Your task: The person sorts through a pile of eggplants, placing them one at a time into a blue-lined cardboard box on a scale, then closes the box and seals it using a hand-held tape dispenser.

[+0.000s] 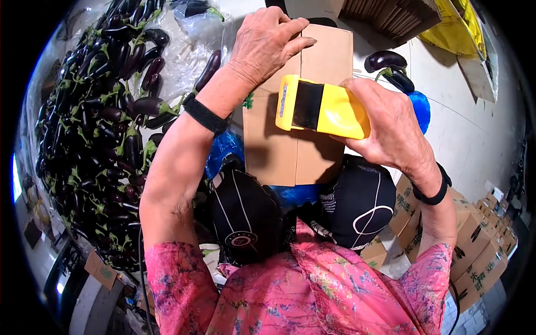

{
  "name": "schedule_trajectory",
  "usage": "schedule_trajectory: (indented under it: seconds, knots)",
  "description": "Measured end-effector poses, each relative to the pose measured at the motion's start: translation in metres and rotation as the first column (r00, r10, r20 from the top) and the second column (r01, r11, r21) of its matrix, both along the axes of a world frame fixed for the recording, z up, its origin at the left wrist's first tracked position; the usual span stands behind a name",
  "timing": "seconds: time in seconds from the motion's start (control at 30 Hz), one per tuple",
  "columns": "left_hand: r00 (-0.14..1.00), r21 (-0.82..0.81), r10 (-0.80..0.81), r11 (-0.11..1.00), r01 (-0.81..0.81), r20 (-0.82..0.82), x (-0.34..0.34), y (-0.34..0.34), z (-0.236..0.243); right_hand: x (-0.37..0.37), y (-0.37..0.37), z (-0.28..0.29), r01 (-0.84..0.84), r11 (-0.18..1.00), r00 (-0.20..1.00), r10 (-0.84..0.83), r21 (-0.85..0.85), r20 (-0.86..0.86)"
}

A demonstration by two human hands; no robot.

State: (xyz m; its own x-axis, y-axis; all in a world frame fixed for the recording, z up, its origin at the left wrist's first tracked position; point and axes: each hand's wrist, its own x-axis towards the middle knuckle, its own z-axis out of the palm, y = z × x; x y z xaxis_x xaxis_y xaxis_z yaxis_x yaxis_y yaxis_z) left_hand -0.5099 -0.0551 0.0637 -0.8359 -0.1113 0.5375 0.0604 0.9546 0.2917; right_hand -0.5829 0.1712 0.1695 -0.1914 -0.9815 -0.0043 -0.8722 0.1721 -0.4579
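Observation:
Across my knees lies a brown cardboard box (271, 151), its flaps meeting along a lengthwise seam. A yellow tape dispenser (343, 111) with a black band is in my right hand (393, 125), whose fingers wrap its right end. The dispenser is over the middle of the box; whether it touches the cardboard I cannot tell. At the far end of the box, my left hand (268, 42) grips the top near the seam, thumb and forefinger pointing right and the other fingers bent. Any tape on the seam is too faint to make out.
A large heap of eggplants (111, 151) fills the left side, beside clear plastic sheeting (192, 47). Two eggplants (386, 61) lie right of the box. Flattened cardboard (391, 17) and a yellow sheet (458, 30) are at the back right. Printed cartons (474, 251) stand at the lower right.

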Motion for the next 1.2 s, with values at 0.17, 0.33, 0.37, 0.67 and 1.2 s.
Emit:
schedule_trajectory:
  seconds: [0.17,0.33,0.37,0.67,1.2]
  knots:
    - [0.991,0.110,-0.039,0.994,0.024,0.131,-0.004,0.004,0.014,-0.003,-0.003,0.006,-0.034,0.997,0.999,0.033,0.064,0.014]
    - [1.000,-0.019,-0.006,1.000,0.005,-0.010,-0.008,0.000,0.003,-0.005,-0.009,0.014,-0.057,0.968,0.998,0.053,0.246,0.023]
    - [1.000,-0.027,-0.004,1.000,0.004,-0.022,-0.008,-0.001,0.001,-0.005,-0.009,0.017,-0.065,0.961,0.998,0.061,0.269,0.023]
    - [0.999,-0.026,-0.005,1.000,0.004,-0.041,-0.012,-0.005,-0.003,-0.003,-0.006,0.014,-0.041,0.964,0.999,0.040,0.263,0.011]
    - [1.000,-0.027,0.014,1.000,-0.014,0.003,-0.013,-0.002,0.000,-0.013,0.007,0.013,-0.093,0.977,0.995,0.097,0.191,-0.011]
